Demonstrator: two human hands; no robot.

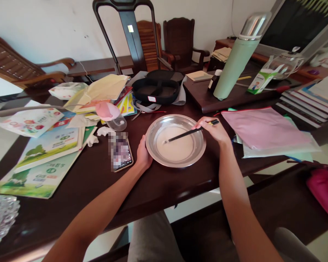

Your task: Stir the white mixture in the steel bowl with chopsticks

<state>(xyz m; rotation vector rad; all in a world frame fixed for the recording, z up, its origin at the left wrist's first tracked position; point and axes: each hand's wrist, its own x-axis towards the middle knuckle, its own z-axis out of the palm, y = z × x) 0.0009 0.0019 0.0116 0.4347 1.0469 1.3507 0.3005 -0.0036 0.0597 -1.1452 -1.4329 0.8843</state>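
Note:
A round steel bowl [150, 143] rests on the dark table, with a milky off-white liquid [177, 147] in its bottom. My left hand [143, 155] grips the bowl's left rim, some of its fingers hidden under the edge. Dark chopsticks [184, 135] slant across the bowl, and my right hand [211, 129] is closed around their upper part at the right side. Their tips dip into the liquid left of the bowl's middle. Just left of my left hand lies a phone [122, 153] with a partly blurred screen.
Workbooks [46, 153], tissue packs [32, 120] and a pink-topped clear container [112, 115] sit on the left. Behind the bowl is an open black case [157, 89]. A green thermos [236, 62] stands at the back right, near a pink pouch [268, 127]. A glass dish [1, 218] is at lower left.

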